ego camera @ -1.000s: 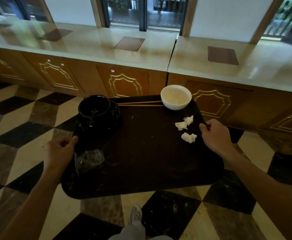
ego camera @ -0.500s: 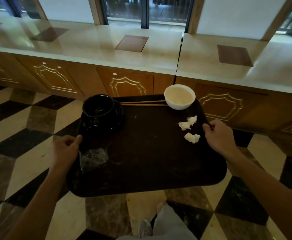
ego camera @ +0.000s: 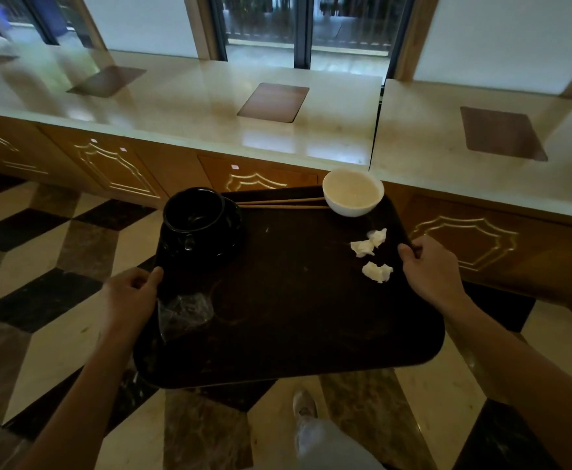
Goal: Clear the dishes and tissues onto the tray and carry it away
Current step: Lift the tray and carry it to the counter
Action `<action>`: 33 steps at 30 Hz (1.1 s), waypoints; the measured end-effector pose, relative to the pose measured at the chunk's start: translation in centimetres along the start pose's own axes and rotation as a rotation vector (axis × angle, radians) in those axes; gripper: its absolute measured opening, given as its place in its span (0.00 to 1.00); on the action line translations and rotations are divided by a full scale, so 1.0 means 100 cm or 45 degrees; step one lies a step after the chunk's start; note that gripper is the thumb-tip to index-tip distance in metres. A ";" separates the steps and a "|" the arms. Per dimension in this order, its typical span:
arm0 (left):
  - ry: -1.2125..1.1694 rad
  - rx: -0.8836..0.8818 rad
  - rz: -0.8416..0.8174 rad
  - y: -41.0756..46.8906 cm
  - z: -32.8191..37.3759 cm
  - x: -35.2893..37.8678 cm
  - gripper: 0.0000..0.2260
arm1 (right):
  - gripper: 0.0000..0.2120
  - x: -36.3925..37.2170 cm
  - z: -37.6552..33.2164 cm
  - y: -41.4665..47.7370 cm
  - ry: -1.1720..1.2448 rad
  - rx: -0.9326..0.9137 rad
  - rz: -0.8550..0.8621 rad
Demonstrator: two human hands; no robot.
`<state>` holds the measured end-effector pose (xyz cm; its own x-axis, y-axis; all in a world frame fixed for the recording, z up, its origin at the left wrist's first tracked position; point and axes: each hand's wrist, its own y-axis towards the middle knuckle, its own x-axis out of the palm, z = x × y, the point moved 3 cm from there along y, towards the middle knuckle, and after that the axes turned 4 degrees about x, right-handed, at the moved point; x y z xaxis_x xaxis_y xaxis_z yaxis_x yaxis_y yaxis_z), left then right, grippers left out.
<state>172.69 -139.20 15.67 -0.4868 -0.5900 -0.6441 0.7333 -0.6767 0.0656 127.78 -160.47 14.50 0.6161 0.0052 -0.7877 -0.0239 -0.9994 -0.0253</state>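
Nearer the counter [ego camera: 189,110] than before, both hands still grip the tray [ego camera: 288,320]: left [ego camera: 127,296], right [ego camera: 430,269].

Checkered marble floor [ego camera: 40,293] — pale counter [ego camera: 189,106], windows [ego camera: 304,25].

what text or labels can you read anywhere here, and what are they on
None is readable.
Small pale stickers on the cabinet doors, too small to read.
No print visible on the tray, white bowl, black pot, chopsticks, tissues or clear wrapper.
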 end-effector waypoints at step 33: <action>0.074 0.016 0.012 0.406 0.000 0.065 0.12 | 0.09 0.158 -0.200 0.285 0.013 0.071 0.023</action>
<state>199.26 -170.48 14.10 -0.4514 -0.5703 -0.6863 0.7317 -0.6768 0.0812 152.60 -189.58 13.62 0.6229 -0.0132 -0.7822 -0.0784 -0.9959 -0.0456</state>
